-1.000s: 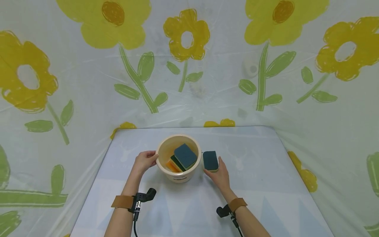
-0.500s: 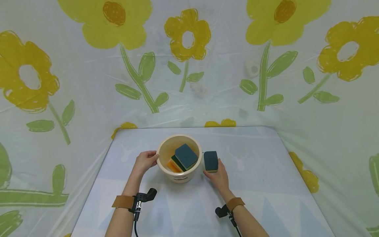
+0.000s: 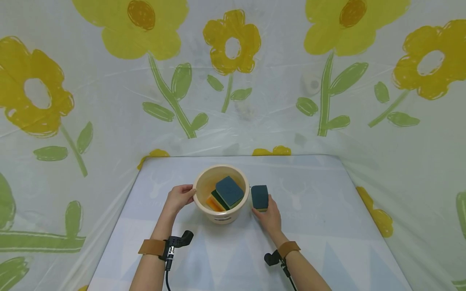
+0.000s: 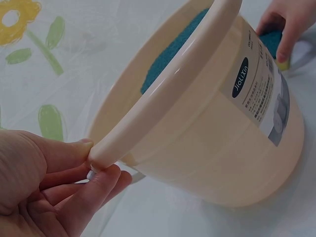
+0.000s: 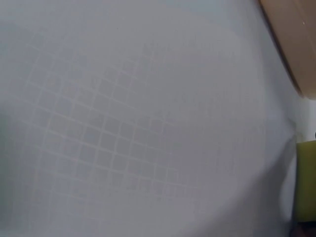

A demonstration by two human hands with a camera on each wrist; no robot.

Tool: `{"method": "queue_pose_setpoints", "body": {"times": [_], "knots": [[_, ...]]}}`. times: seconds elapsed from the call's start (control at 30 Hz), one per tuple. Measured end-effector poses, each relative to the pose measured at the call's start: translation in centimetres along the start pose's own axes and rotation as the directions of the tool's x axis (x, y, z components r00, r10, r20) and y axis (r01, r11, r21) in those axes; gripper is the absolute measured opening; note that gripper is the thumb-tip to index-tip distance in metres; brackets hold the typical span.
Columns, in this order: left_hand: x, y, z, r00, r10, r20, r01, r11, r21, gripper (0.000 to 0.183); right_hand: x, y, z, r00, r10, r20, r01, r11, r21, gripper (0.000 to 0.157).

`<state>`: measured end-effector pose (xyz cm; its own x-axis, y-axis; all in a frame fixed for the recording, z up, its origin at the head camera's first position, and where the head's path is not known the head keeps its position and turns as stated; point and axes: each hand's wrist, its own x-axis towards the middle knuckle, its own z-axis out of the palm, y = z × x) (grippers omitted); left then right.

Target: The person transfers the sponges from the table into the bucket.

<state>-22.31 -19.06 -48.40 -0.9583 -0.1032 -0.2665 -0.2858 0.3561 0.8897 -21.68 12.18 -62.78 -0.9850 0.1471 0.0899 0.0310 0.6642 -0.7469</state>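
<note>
A cream plastic bucket [image 3: 221, 218] stands on the table, its mouth tipped towards the head camera. My left hand [image 3: 180, 197] pinches its rim on the left side; in the left wrist view the thumb lies on top and the fingers curl underneath. Inside, a blue-topped sponge [image 3: 229, 191] rests over a dark green and orange one [image 3: 216, 203]. Just right of the bucket, my right hand [image 3: 270, 216] holds another sponge [image 3: 260, 197] between thumb and fingers, dark blue-green face up. Only that sponge's yellow side [image 5: 306, 182] shows at the right wrist view's edge.
A pale patterned cloth covers the table [image 3: 313, 226]. Behind and beside it hangs a white sheet [image 3: 269, 101] printed with yellow flowers. Brown straps [image 3: 289, 249] hold small black cameras [image 3: 272, 259] on both wrists, with cables running down.
The scene has drifted slightly right in the head view. Both hands keep their grips on the bucket rim and the sponge, with hardly any movement.
</note>
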Motion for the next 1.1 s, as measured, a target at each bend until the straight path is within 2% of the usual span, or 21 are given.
{"method": "queue_pose_setpoints", "body": {"times": [0.37,0.73,1.1], "knots": [[0.4,-0.2,0.1,1.000,-0.007,0.000,0.007,1.000,0.010,0.038,0.3,-0.2,-1.1,0.999,0.024,0.030,-0.024,1.000,0.005,0.086],[0.5,-0.2,0.0,1.000,0.001,-0.001,-0.001,1.000,0.020,0.038,1.2,-1.1,-4.0,0.998,0.050,0.028,-0.050,0.999,0.007,0.087],[0.4,-0.3,0.0,1.000,-0.005,0.004,0.005,1.000,0.027,0.040,2.5,-4.0,-6.9,1.000,-0.016,-0.006,0.016,1.000,-0.021,0.086]]}}
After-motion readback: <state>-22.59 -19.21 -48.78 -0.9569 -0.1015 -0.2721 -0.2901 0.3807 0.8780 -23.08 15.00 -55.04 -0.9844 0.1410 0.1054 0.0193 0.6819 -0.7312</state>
